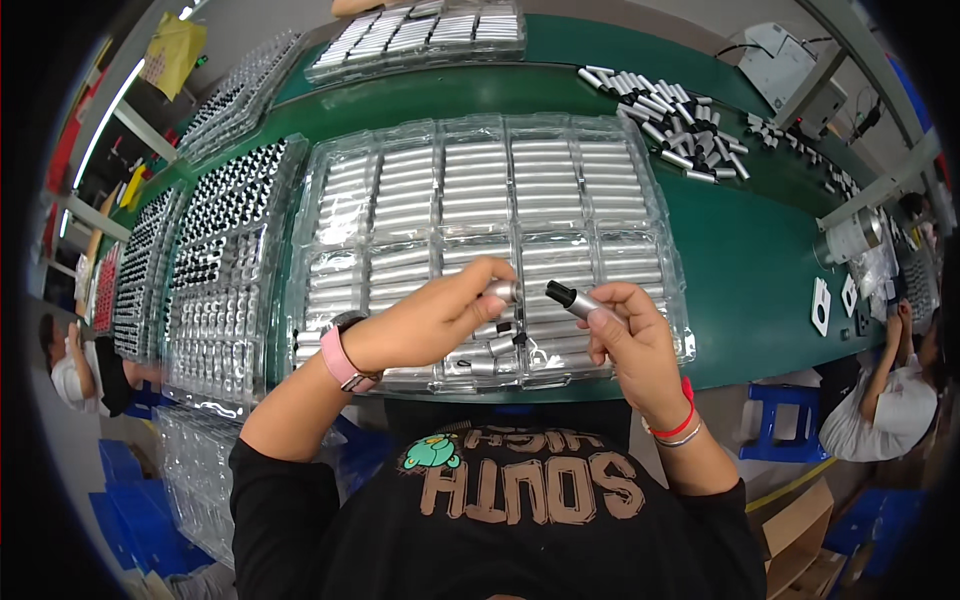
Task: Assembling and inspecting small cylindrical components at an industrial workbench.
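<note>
My left hand [465, 305], with a pink-strapped watch at the wrist, is closed on a short silver cylinder [502, 291]. Between the fingers of my right hand [632, 335] is a silver tube [583, 306] with a black slotted end [560, 292] pointing up and left toward that cylinder; the two pieces are apart. Both hands hover over the near half of a clear plastic tray [306, 262] filled with rows of silver tubes [475, 190]. Below my left hand, a few short silver pieces with black ends [505, 343] lie loose on the tubes.
On the green table [745, 290], a pile of silver and black tubes [690, 125] lies at the far right. Trays of upright black and silver parts [225, 230] stand at left; another tube tray [420, 45] is at the back. A person [880, 400] sits at right, another [80, 370] at left.
</note>
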Motion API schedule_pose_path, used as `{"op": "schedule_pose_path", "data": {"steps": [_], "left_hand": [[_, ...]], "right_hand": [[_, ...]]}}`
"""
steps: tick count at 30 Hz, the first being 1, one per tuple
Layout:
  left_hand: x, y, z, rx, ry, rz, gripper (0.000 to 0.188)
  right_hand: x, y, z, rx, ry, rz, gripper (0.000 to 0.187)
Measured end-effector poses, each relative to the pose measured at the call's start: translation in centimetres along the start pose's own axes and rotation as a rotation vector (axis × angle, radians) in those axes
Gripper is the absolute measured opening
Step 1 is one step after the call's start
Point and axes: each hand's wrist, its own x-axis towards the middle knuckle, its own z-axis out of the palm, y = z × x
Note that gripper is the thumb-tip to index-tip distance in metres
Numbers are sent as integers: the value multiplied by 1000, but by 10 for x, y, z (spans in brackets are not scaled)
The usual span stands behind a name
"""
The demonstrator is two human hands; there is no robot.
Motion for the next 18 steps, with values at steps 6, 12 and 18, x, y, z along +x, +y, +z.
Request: {"op": "schedule_pose_path", "data": {"steps": [6,12,18], "left_hand": [[-5,12,3,-140,-115,-4,25],[-4,6,8,-641,-329,-173,24],[-8,8,23,-781,-447,-221,21]], "right_hand": [[-2,-1,-1,-395,-61,-338,24],[6,-22,-10,-744,-264,-690,23],[-5,-45,1,-1413,-439,-876,16]]}}
